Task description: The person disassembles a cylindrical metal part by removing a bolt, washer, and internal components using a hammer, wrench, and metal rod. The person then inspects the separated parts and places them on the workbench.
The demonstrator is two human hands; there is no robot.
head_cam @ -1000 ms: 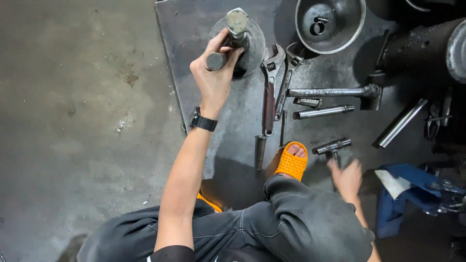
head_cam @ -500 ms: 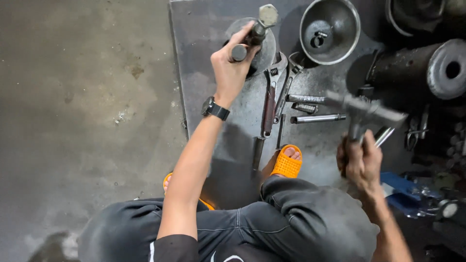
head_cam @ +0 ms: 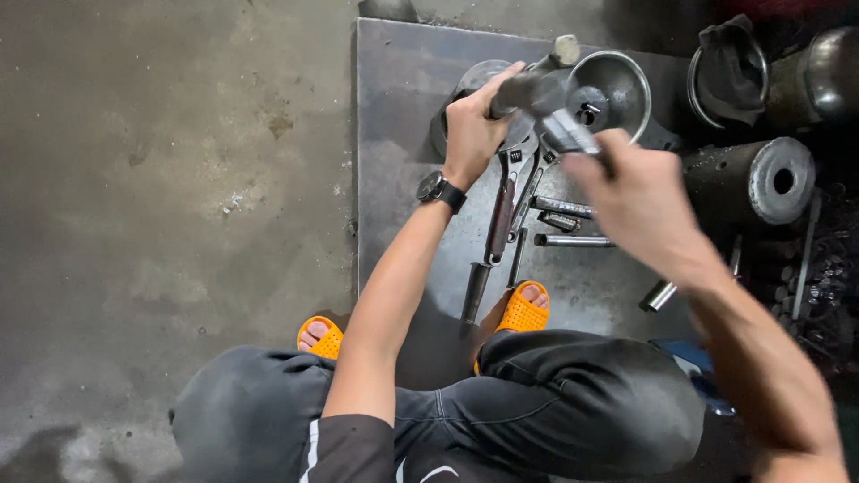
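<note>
Your right hand [head_cam: 644, 201] has swung up from beside your knee and now hangs over the steel plate [head_cam: 403, 134] on the floor, clamped on a hammer [head_cam: 559, 125] whose blurred head sits just beside the punch [head_cam: 537, 76]. Your left hand [head_cam: 474, 125], a watch [head_cam: 438, 190] on its wrist, is closed around that punch, held tilted over a round part [head_cam: 465, 85]. A metal bowl [head_cam: 613, 85] stands just right of it. A pipe wrench [head_cam: 497, 219] and loose rods [head_cam: 573, 240] lie on the plate below your hands.
</note>
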